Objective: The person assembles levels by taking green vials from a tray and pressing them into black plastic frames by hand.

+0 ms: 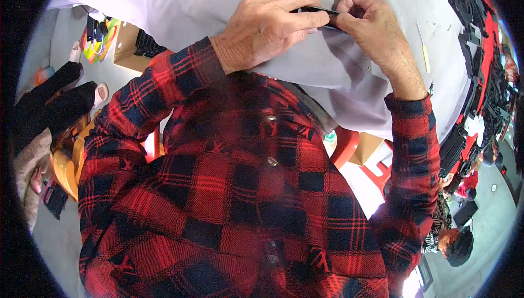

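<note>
Over the white cloth [191, 8], my hands meet at a thin black strip-like piece [332, 20]. My left hand [267, 22] closes on it, with the thumb and fingers pressed along its length. At the piece's right end, my right hand [376, 27] pinches with thumb and forefinger, the other fingers curled in. Most of the piece hides behind my fingers, so its exact kind does not show. To the right of my right hand, apart from it, a thin tool with a pale yellow handle [426, 58] lies on the cloth.
Black strip-like pieces [469, 57] pile along the right edge, with red material [487, 41] among them. At left are an open cardboard box [126, 52], a colourful bag [103, 41], a seated person's legs [60, 98] and an orange chair [64, 172]. Other people sit at far right.
</note>
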`<action>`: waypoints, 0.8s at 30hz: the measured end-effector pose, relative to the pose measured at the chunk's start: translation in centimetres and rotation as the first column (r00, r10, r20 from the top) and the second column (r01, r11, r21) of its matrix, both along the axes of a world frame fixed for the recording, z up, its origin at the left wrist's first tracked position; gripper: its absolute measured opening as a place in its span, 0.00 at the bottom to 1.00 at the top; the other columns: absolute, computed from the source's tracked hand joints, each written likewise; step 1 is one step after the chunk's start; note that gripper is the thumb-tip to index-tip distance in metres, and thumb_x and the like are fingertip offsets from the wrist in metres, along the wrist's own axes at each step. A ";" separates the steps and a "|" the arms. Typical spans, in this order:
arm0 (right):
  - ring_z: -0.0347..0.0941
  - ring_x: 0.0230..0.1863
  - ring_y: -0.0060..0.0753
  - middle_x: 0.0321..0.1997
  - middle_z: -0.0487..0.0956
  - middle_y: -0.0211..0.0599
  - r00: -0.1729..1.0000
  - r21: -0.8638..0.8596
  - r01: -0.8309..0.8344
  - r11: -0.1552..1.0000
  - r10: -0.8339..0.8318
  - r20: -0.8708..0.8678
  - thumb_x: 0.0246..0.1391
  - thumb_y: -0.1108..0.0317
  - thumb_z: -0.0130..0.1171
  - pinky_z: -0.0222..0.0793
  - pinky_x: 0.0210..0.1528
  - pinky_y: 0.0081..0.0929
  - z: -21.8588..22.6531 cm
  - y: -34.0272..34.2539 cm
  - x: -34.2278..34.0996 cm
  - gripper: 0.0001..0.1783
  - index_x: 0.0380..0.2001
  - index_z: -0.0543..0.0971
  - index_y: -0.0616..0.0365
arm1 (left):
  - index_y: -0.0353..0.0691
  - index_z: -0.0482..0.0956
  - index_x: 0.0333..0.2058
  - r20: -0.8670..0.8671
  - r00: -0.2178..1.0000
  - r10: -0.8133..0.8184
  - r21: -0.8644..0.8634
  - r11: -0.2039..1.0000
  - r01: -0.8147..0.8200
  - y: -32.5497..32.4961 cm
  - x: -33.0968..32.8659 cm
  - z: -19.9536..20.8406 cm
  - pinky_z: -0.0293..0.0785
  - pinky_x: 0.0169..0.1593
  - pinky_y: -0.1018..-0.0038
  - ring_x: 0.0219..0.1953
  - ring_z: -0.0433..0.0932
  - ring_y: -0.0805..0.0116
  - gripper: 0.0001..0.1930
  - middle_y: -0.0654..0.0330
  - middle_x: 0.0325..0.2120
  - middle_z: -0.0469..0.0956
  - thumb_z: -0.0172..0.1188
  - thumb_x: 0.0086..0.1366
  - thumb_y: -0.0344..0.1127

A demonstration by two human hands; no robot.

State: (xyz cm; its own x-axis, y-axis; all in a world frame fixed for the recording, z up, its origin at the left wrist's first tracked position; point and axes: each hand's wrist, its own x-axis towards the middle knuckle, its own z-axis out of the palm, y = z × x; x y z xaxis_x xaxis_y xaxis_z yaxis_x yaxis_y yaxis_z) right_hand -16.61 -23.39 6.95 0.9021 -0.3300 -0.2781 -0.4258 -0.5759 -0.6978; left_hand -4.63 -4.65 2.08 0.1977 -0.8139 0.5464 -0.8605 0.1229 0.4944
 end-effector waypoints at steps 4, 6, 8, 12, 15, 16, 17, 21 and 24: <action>0.60 0.29 0.13 0.25 0.66 0.17 0.996 0.026 0.040 0.999 -0.038 -0.083 0.54 0.72 0.60 0.56 0.31 0.18 0.9 0.9 0.2 0.10 0.24 0.69 0.54 | 0.48 0.86 0.40 0.002 1.000 -0.005 0.038 0.999 0.005 0.1 0.1 0.2 0.78 0.46 0.67 0.44 0.79 0.60 0.14 0.64 0.40 0.82 0.72 0.52 0.33; 0.59 0.29 0.13 0.25 0.66 0.17 0.997 0.034 0.027 0.999 -0.025 -0.072 0.54 0.72 0.60 0.56 0.31 0.18 0.7 0.7 0.1 0.09 0.24 0.69 0.54 | 0.47 0.86 0.40 0.009 1.000 -0.019 0.042 0.999 0.019 0.0 0.2 0.1 0.78 0.47 0.66 0.44 0.79 0.59 0.14 0.63 0.40 0.82 0.72 0.52 0.33; 0.60 0.29 0.13 0.25 0.66 0.17 0.998 0.039 0.020 0.999 -0.017 -0.059 0.54 0.73 0.59 0.56 0.31 0.18 0.4 0.4 0.0 0.09 0.24 0.70 0.55 | 0.47 0.86 0.40 0.001 1.000 -0.028 0.046 0.999 0.028 -0.2 0.2 0.2 0.78 0.47 0.66 0.44 0.79 0.59 0.14 0.63 0.40 0.82 0.72 0.52 0.33; 0.59 0.29 0.13 0.25 0.66 0.18 0.998 0.053 0.025 0.998 -0.022 -0.059 0.54 0.73 0.59 0.56 0.31 0.18 0.5 0.4 0.0 0.09 0.24 0.69 0.56 | 0.47 0.85 0.41 -0.017 0.998 -0.056 0.055 0.997 0.057 -0.3 0.4 0.0 0.78 0.48 0.65 0.45 0.79 0.58 0.15 0.62 0.41 0.81 0.72 0.52 0.33; 0.59 0.29 0.13 0.24 0.66 0.18 0.998 0.034 0.033 0.999 -0.031 -0.063 0.53 0.73 0.59 0.56 0.30 0.18 0.6 0.7 0.1 0.09 0.23 0.69 0.56 | 0.47 0.85 0.42 -0.018 0.998 -0.057 0.073 0.996 0.058 -0.1 0.4 0.2 0.78 0.49 0.64 0.46 0.79 0.57 0.16 0.62 0.41 0.81 0.71 0.52 0.33; 0.59 0.29 0.13 0.24 0.66 0.18 0.998 0.034 0.033 0.999 -0.030 -0.062 0.53 0.73 0.59 0.56 0.30 0.18 0.5 0.5 0.1 0.09 0.23 0.69 0.56 | 0.47 0.85 0.42 -0.018 0.998 -0.056 0.074 0.996 0.057 0.0 0.4 0.2 0.78 0.49 0.64 0.46 0.79 0.57 0.16 0.62 0.41 0.81 0.71 0.52 0.33; 0.66 0.26 0.23 0.22 0.71 0.27 0.998 0.019 0.030 0.999 -0.029 -0.062 0.50 0.67 0.62 0.63 0.31 0.26 0.3 0.3 0.1 0.08 0.24 0.73 0.56 | 0.47 0.85 0.42 -0.017 0.998 -0.057 0.084 0.995 0.058 0.1 0.4 0.2 0.78 0.49 0.64 0.46 0.79 0.57 0.16 0.62 0.41 0.81 0.71 0.52 0.32; 0.75 0.25 0.38 0.20 0.77 0.37 0.999 -0.059 0.008 0.998 -0.010 -0.042 0.48 0.60 0.64 0.72 0.34 0.37 0.2 0.3 -0.1 0.11 0.25 0.77 0.56 | 0.46 0.85 0.42 -0.004 0.997 -0.072 0.119 0.990 0.072 0.1 0.4 0.5 0.78 0.49 0.64 0.46 0.79 0.56 0.17 0.60 0.41 0.81 0.71 0.51 0.32; 0.76 0.27 0.42 0.22 0.78 0.38 0.997 -0.043 0.009 0.999 -0.013 -0.081 0.48 0.59 0.63 0.72 0.35 0.38 -0.1 0.5 0.6 0.12 0.25 0.77 0.56 | 0.45 0.84 0.42 -0.037 0.998 -0.060 0.089 0.994 0.063 0.4 0.5 -0.3 0.78 0.48 0.64 0.46 0.79 0.56 0.16 0.60 0.40 0.80 0.71 0.51 0.31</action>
State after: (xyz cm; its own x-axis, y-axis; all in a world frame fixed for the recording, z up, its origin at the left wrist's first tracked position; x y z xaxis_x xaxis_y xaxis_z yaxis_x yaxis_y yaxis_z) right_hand -16.05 -22.92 6.90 0.8734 -0.3527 -0.3358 -0.4864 -0.5995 -0.6356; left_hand -4.09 -4.29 1.83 0.1634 -0.8708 0.4638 -0.8350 0.1283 0.5351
